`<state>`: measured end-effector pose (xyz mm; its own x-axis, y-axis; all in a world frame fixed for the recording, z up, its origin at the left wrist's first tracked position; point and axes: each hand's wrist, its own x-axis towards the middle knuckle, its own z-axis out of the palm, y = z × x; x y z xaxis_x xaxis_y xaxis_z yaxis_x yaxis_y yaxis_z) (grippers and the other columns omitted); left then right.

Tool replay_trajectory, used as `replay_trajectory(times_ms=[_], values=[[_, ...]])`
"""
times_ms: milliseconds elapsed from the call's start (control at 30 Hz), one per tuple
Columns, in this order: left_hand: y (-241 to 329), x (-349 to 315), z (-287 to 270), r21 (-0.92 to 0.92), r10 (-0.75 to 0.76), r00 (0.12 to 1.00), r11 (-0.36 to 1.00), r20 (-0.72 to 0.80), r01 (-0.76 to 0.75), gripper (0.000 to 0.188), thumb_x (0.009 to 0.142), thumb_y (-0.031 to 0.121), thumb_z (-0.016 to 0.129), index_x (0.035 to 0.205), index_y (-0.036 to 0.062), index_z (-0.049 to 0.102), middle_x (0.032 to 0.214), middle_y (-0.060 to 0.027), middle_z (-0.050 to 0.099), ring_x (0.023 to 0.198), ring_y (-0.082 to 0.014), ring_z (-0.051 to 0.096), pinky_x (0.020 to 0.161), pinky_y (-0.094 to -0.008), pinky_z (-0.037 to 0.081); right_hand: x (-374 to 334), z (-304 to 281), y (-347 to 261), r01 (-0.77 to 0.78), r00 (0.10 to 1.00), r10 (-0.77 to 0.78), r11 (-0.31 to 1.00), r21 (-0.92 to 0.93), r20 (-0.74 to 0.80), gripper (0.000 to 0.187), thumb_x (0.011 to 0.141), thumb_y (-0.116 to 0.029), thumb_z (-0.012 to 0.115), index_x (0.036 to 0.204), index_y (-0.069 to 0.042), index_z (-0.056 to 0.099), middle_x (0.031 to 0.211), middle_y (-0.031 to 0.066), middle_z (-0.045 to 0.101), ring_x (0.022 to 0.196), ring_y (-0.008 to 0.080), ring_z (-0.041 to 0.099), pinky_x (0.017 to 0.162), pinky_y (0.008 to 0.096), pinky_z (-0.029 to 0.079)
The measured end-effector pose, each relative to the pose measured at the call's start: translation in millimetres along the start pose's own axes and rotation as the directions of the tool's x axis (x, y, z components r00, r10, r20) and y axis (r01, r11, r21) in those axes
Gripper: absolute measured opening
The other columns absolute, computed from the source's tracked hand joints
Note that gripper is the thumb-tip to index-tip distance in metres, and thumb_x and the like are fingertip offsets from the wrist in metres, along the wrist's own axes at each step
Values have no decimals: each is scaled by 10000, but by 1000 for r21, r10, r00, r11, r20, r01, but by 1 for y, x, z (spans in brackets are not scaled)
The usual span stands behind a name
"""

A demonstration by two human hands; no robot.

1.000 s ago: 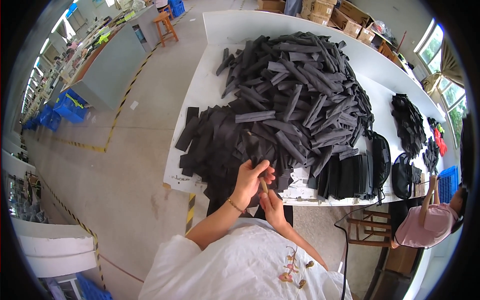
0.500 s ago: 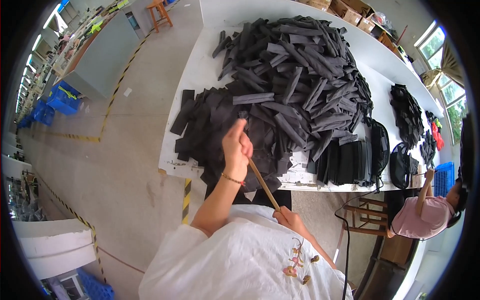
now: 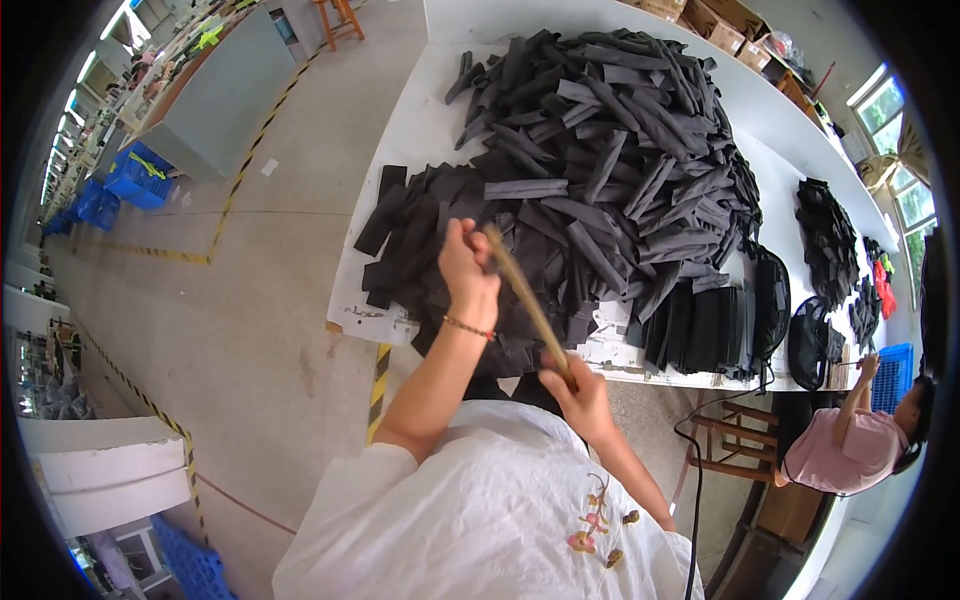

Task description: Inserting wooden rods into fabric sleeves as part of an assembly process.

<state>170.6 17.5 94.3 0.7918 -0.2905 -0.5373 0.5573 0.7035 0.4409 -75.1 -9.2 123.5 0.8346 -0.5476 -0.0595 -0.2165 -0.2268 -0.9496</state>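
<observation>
1. The right hand is closed around the near end of a slim wooden stick, its fingers wrapped round and the thumb toward the left.
2. The stick slants from that grip toward the far left, above the near edge of the table; it is blurred along its length.
3. The left hand is raised just beside the stick's far end. Its fingers are partly curled and blurred; I cannot tell whether they touch the stick or have hold of anything.
4. Beneath and around the left hand, flat dark fabric pieces lie overlapping on the near left part of the table, some hanging over its near edge.
5. Farther back and to the right rises a large heap of dark fabric strips, many of them tube-like, lying in all directions.
6. Right of the flat pieces, near the table's edge, stands a row of black flat panels, with a black rounded item just beside it on the right.
7. At the far right, a co-worker in a pink top has an arm stretched forward near a blue basket.
</observation>
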Motion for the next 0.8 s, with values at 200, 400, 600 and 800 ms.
replay_trajectory(times_ms=[200,400,600,800], values=[[-18,-46,1,305,-104,989,950,107,67,239,985,302,496,888,86,528,556,22,421,409,-71,351,396,-226,277,57,21,-5,100,995,-95,975,197,-35,178,863,-79,698,1004,-15,610,612,-18,423,550,64,366,510,239,355],[24,-1,-18,229,42,899,961,435,-156,364,970,398,507,1060,57,598,717,-5,562,606,-97,541,561,-231,448,42,-8,-31,-2,998,26,894,448,-48,186,887,-138,704,792,-41,576,598,-63,486,528,22,412,475,202,332],[-4,-80,-9,832,-633,543,467,552,-301,257,925,158,625,1129,16,558,736,-21,581,595,-88,570,550,-240,459,80,-16,-24,82,952,21,944,319,-306,181,914,-164,679,850,-16,598,642,-44,524,563,35,442,502,197,345],[-27,-93,-74,881,-723,511,438,465,-181,255,1008,238,476,915,26,583,612,6,504,488,-52,477,481,-219,397,141,-91,-62,202,837,-32,946,255,-546,274,933,-304,640,760,-109,557,549,-84,402,455,15,365,397,200,246]])
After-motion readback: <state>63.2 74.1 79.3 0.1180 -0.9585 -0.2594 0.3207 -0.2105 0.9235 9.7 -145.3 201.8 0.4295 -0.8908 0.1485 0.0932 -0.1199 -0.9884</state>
